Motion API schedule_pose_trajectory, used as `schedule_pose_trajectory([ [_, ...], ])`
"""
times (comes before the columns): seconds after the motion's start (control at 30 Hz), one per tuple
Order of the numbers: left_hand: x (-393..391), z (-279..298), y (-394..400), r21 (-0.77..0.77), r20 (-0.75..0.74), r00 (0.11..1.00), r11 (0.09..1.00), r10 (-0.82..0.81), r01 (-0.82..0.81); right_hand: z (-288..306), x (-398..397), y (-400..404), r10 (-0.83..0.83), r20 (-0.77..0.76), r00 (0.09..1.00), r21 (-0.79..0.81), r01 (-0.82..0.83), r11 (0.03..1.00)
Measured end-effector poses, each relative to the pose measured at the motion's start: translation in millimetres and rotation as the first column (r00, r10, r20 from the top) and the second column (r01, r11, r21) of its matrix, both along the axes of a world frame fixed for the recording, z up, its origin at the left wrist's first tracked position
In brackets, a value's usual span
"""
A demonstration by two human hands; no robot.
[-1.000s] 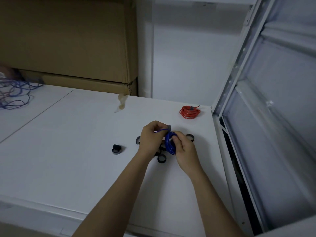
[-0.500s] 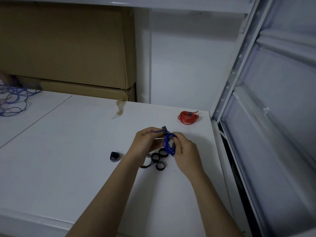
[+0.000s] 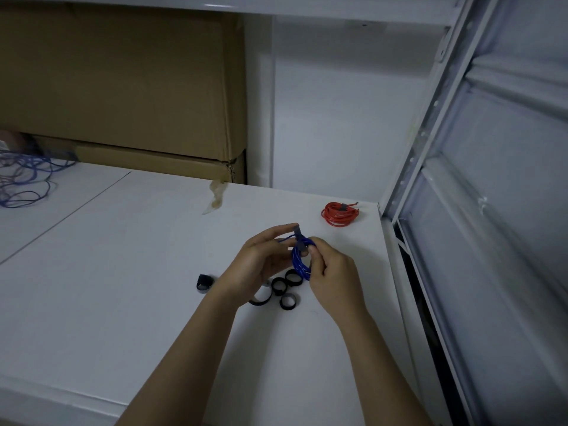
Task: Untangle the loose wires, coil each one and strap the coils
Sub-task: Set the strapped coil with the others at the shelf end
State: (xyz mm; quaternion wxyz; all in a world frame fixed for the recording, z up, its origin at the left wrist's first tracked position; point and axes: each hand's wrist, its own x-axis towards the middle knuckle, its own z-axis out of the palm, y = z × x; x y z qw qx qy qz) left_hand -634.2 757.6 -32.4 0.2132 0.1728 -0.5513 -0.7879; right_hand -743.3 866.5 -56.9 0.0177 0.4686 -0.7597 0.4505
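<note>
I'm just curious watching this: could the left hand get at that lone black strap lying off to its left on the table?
Probably yes. The lone black strap lies in the open beside the left hand, nothing between. But that hand pinches the grey strap on the blue coil and must let go first.

Dim, bluish, even light with soft shadows under the forearms; wide-angle bending at the edges, and the right-hand shelving frame (image 3: 461, 149) blurred.

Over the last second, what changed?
Little: both hands, left and right, keep gripping the blue coil, working the grey strap round it. Nothing taken up or let go. Red coil, black loops and loose wires lie as before.
</note>
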Motion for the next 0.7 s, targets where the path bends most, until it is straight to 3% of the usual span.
schedule_pose_trajectory([
  [0.07,0.4,-2.3,2.9,-0.026,0.005,1.0,0.999,-0.03,0.03,0.0,0.3,-0.6,0.0,0.011,1.0,0.001,0.0,1.0],
  [0.2,-6.1,-3.3,10.4,-0.22,0.059,0.984,0.964,0.168,-0.152,-2.5,2.0,-1.8,0.02,0.041,0.999,0.004,-0.02,1.0],
  [0.4,-8.9,-2.5,7.1,-0.289,0.025,0.97,0.93,0.243,-0.225,0.9,-4.1,-2.5,0.156,0.179,0.971,-0.022,-0.155,0.988],
  [0.57,-12.1,0.3,6.7,-0.33,0.014,0.971,0.918,0.237,-0.219,5.6,-5.0,-3.7,0.183,0.307,0.934,-0.159,-0.139,0.977],
  [0.7,-14.4,3.2,9.7,-0.349,0.002,0.969,0.908,0.246,-0.23,5.1,-5.5,-3.1,0.097,0.239,0.966,-0.152,-0.061,0.987],
])
